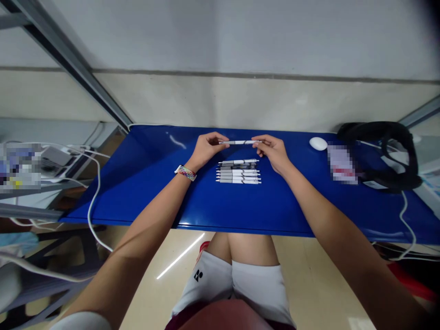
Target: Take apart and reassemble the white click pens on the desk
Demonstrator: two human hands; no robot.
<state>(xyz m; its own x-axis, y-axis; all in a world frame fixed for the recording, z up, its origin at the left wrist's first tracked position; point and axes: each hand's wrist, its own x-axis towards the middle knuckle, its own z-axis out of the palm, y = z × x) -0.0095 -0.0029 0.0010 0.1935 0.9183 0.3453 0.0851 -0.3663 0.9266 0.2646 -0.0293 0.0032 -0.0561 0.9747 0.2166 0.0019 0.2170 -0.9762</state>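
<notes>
A white and grey pen (242, 142) lies level between my two hands, with its tip to the left. My left hand (208, 149) pinches the tip end between thumb and fingers. At the other end my right hand (272, 151) grips the pen the same way. Just below, on the blue table (144, 188), several similar pens (238, 176) lie side by side in a stack of rows, all with tips to the left. One pen among them looks darker. Whether the held pen touches the table I cannot tell.
Right of my hands are a white oval object (318, 144), a blurred-out packet (342, 164) and a black strapped item (395, 156). A white cable (98, 192) hangs over the left side. Behind the table rises a wall (220, 101).
</notes>
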